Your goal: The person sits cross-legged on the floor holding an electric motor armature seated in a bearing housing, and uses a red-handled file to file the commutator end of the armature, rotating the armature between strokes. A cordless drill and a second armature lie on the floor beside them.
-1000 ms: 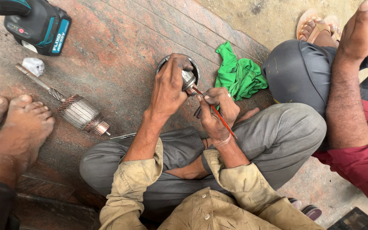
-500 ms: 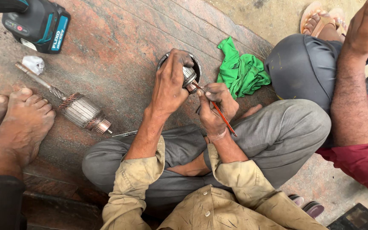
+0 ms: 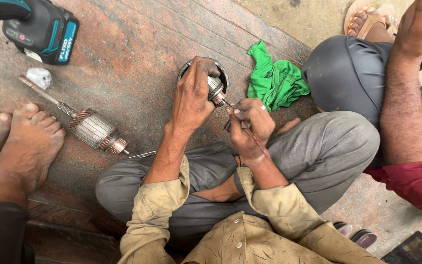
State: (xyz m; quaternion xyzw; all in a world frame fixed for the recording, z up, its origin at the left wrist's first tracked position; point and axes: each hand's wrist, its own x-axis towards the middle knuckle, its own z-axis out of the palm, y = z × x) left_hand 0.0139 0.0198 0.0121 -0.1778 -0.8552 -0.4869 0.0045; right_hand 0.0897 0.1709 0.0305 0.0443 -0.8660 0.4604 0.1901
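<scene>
My left hand (image 3: pixel 194 95) grips a small metal motor part (image 3: pixel 214 88) with a shiny cylindrical end, held over a round metal housing (image 3: pixel 186 71) that rests on the reddish stone floor. My right hand (image 3: pixel 249 126) pinches a thin red wire (image 3: pixel 250 132) whose tip meets the metal end of the part. Both hands are greasy and sit just above my crossed legs in grey trousers.
A second motor armature (image 3: pixel 91 128) with its shaft lies on the floor at the left, beside a person's bare feet (image 3: pixel 23 146). A teal cordless tool (image 3: pixel 37 27) sits top left. A green rag (image 3: pixel 274 80) lies near another person's knee (image 3: pixel 348 73) on the right.
The view shifted slightly. My hands stay together on the part, with the right hand working the red wire at its end; nothing was let go.
</scene>
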